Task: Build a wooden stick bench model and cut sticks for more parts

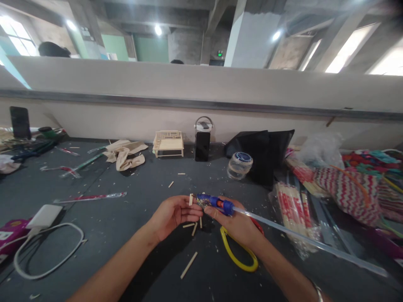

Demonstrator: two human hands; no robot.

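My right hand point(231, 216) is wrapped around a blue hot glue gun point(217, 203), its nozzle pointing left. A long clear glue stick point(302, 235) sticks out of the gun's back toward the right. Between the fingertips of my left hand point(176, 212) is a small wooden stick piece point(191, 199), held at the nozzle's tip; whether they touch I cannot tell. Beneath my hands lie several short wooden sticks point(194, 229) and one longer stick point(189, 265). Yellow-handled scissors point(241, 256) rest partly under my right forearm.
A miniature wooden bench point(169, 144) stands at the back beside a black phone point(202, 147). Right of them are a lidded clear jar point(239, 166) and a black sheet point(267, 155). Bagged sticks point(291, 209) lie at right, crumpled cloth point(124, 153) and a white cable point(82, 241) at left.
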